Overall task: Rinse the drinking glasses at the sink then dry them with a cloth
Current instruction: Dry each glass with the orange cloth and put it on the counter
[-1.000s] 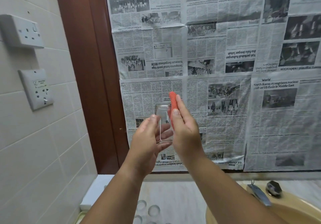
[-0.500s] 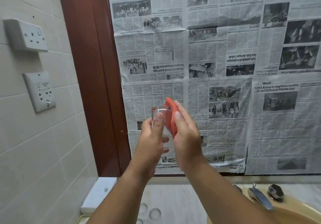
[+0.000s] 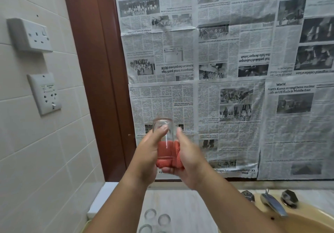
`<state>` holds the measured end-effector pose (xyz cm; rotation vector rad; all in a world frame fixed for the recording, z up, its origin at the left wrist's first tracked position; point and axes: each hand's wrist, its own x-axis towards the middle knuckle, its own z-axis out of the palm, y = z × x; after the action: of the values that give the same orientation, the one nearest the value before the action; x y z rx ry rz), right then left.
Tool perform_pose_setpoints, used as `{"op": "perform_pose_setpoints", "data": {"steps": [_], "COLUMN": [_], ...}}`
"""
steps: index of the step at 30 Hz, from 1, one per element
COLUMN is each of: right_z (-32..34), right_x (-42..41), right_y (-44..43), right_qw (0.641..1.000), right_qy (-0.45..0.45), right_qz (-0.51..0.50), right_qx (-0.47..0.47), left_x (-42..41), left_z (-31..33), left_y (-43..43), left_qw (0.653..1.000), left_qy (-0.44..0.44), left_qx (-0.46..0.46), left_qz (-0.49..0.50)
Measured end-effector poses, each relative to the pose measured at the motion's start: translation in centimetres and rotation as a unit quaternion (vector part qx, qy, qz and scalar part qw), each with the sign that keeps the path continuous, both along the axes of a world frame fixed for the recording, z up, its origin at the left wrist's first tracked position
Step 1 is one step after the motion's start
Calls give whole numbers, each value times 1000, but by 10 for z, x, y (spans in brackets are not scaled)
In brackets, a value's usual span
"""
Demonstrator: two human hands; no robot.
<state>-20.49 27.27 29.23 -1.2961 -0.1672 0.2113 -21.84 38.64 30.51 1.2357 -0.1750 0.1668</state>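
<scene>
Our left hand [image 3: 147, 153] grips the clear cylindrical drinking glass [image 3: 169, 136], and our right hand [image 3: 191, 160] clutches the orange-red woven cloth [image 3: 178, 157], bunched against the glass's lower part. The glass sits between both hands, touching each, its long axis near vertical; we judge the wiping turns on rotating it about that axis. Below the hands stand more clear glasses [image 3: 150, 214]; the beige sink [image 3: 307, 223] lies lower right.
</scene>
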Motion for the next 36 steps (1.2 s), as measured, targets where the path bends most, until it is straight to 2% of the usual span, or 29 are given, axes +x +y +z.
{"op": "perform_pose_setpoints", "data": {"steps": [3,5,8,11,13,15,18,20,22,25,28,31,33,36], "right_z": [-15,-17,-3,13,24,31,28,21,16,6,-16,-37,-41,-40], "right_x": [-11,-16,-11,10,20,24,26,22,17,5,-8,-10,-8,-8], "right_y": [1,1,6,12,11,8,11,15,16,11,6,1,0,4], "right_qw": [999,995,981,972,956,917,827,781,758,774,793,819,814,789], "right_qy": [-14,-59,-151,-192,-247,-322,-435,-486,-511,-527,-534,-479,-448,-485], "right_qz": [-18,-64,-105,-121,-111,-98,-99,-81,-73,-90,-113,-246,-332,-335], "right_qx": [-25,-42,-57,-59,-115,-213,-342,-384,-398,-340,-270,-200,-161,-174], "left_x": [5,7,7,-1,-1,-1,-1,1,7,12,20,20,16,11], "left_z": [-4,-6,-14,-15,-14,-8,0,1,-1,-5,-7,-7,-5,-3], "left_y": [8,13,9,-5,-7,-3,2,7,13,23,30,33,30,23], "left_qw": [998,997,998,993,994,995,991,983,970,953,952,958,962,963], "left_qy": [37,50,37,32,62,94,121,124,125,139,143,157,154,151], "left_qx": [-37,-33,37,109,86,37,-46,-123,-192,-256,-252,-225,-216,-213], "left_qz": [30,42,30,14,7,-7,-44,-59,-76,-81,-93,-86,-65,-68]}}
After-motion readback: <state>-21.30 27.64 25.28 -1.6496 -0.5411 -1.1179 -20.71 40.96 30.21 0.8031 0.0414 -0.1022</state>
